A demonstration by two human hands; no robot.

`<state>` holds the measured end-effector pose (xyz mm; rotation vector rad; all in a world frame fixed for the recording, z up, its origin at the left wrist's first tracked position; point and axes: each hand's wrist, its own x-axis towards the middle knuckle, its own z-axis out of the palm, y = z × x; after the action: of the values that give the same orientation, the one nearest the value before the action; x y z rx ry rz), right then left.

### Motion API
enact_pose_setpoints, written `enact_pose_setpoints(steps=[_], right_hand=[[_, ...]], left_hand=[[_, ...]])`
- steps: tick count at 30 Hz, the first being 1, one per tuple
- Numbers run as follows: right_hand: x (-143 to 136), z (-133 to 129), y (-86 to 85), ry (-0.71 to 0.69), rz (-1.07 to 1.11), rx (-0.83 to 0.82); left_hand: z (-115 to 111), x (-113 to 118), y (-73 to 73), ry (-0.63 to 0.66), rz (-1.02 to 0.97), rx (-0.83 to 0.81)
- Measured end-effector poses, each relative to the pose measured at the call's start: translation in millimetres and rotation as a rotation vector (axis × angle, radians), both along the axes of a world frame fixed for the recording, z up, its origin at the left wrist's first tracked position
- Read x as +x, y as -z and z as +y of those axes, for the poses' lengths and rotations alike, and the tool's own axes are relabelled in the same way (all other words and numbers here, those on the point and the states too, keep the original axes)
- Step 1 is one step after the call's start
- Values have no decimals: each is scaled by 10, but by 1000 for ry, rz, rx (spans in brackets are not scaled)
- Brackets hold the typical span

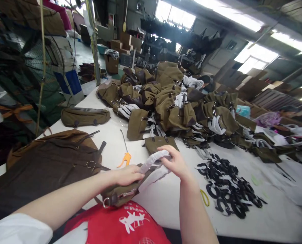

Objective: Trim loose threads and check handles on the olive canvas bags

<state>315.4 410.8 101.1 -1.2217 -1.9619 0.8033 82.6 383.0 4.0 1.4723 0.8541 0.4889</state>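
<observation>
An olive bag with a zipper and a metal ring lies at the table's front edge, against a red apron. My left hand rests on top of the bag, its fingers together near the base of the wrapped handles; its underside is hidden. White wrapping covers the bag's two handles. Around the upper end of these handles, my right hand is closed, thumb and fingers pinching them up off the bag. An orange-handled tool with a thin metal shaft lies just beyond my left hand.
Many olive bags are heaped across the back. Black straps or rings lie piled at the right, beside a yellow loop. A large dark brown bag covers the left side, with a long olive pouch behind it.
</observation>
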Motion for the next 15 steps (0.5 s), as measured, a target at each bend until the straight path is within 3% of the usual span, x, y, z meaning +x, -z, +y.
enact_pose_setpoints(steps=[2, 3, 6, 9, 15], right_hand=[[-56, -237, 38, 228, -103, 266], [-119, -390, 74, 253, -140, 287], [-367, -866, 275, 53, -349, 25], [-539, -1173, 586, -70, -467, -179], [-490, -1155, 1222, -67, -120, -405]], left_hand=[[-81, 225, 271, -165, 22, -47], [-116, 309, 386, -250, 37, -72], [-197, 444, 627, -438, 67, -143], [-241, 454, 750, -560, 81, -196], [-277, 445, 900, -745, 103, -263]])
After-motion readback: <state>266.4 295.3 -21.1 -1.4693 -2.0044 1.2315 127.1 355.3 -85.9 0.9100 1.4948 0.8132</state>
